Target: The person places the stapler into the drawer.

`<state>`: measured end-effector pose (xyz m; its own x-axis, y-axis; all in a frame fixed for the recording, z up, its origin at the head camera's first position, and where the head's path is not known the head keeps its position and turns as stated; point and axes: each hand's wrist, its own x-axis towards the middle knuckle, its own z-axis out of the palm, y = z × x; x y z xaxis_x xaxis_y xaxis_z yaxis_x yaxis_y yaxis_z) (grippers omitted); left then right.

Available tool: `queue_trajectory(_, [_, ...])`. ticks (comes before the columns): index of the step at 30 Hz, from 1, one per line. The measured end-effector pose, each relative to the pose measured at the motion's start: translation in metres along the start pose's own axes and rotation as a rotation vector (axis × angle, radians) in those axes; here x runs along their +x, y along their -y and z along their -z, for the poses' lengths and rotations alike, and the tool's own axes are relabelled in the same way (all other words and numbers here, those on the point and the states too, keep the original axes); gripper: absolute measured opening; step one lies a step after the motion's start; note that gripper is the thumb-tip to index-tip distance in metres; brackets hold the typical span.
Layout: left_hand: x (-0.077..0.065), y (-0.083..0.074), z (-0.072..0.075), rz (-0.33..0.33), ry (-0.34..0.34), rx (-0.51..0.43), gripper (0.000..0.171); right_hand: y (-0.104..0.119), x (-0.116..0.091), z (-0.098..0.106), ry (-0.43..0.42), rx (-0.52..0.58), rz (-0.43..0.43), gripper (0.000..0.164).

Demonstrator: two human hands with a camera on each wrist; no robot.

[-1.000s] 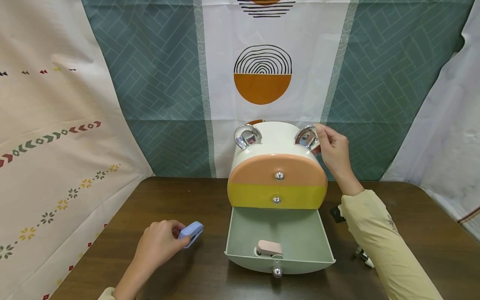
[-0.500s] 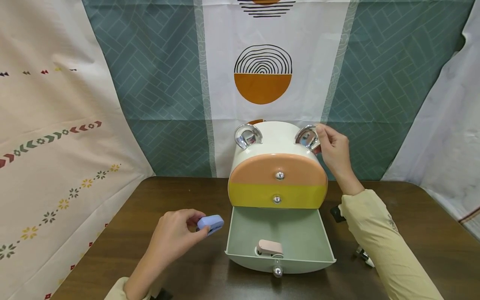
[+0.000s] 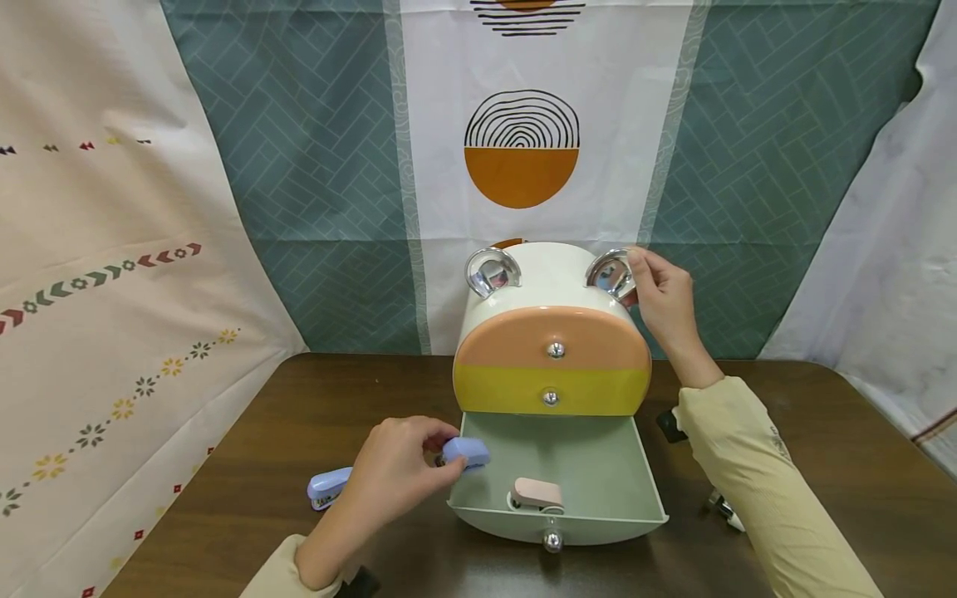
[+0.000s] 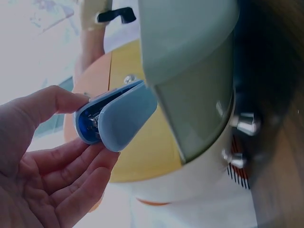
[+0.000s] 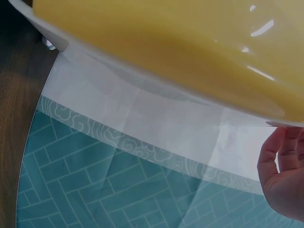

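Note:
My left hand (image 3: pixel 407 469) pinches a small blue stapler (image 3: pixel 465 453) by one end, over the left edge of the pulled-out green drawer (image 3: pixel 591 465). In the left wrist view the thumb and fingertips grip this stapler (image 4: pixel 126 118), its two arms spread a little. A pink stapler (image 3: pixel 536 492) lies in the drawer near its front wall. The drawer belongs to a white, rounded cabinet (image 3: pixel 553 274) with chrome ears. My right hand (image 3: pixel 664 295) grips the right chrome ear (image 3: pixel 609 272) at its outer edge; in the right wrist view that hand (image 5: pixel 287 175) is partly cut off.
A second blue stapler (image 3: pixel 329 486) lies on the wooden table (image 3: pixel 359 390), partly behind my left wrist. An orange drawer front (image 3: pixel 508 336) and a yellow one (image 3: pixel 501 390) sit flush above. Small metal and white items (image 3: pixel 727 511) lie beside my right sleeve.
My left hand has carried the blue stapler rightward from the table to the drawer's left side. The other blue stapler has come into sight behind it. My right hand has stayed on the ear.

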<state>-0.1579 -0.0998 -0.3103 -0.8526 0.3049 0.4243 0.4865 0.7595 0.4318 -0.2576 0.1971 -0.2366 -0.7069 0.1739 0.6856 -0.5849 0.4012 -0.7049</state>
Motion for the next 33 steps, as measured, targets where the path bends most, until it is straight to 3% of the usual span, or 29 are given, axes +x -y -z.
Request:
queue_trajectory(7, [0.006, -0.003, -0.015, -0.098, 0.079, 0.034, 0.013, -0.001, 0.0, 0.0, -0.003, 0.011, -0.005, 0.029])
queue_trajectory(16, [0.013, -0.005, -0.031, -0.202, 0.254, 0.088, 0.004, -0.002, 0.0, 0.0, -0.001, 0.005, -0.004, 0.029])
queue_trajectory(24, [0.016, -0.009, -0.039, -0.291, 0.301, 0.131, 0.03, -0.003, 0.0, 0.0, -0.002, -0.005, -0.003, 0.03])
queue_trajectory(29, [0.019, -0.009, -0.048, -0.312, 0.316, 0.139, 0.034, -0.002, 0.0, 0.001, 0.002, -0.002, -0.002, 0.03])
queue_trajectory(33, [0.022, -0.009, -0.057, -0.32, 0.33, 0.138, 0.028, -0.001, 0.0, 0.001, 0.0, 0.001, -0.003, 0.029])
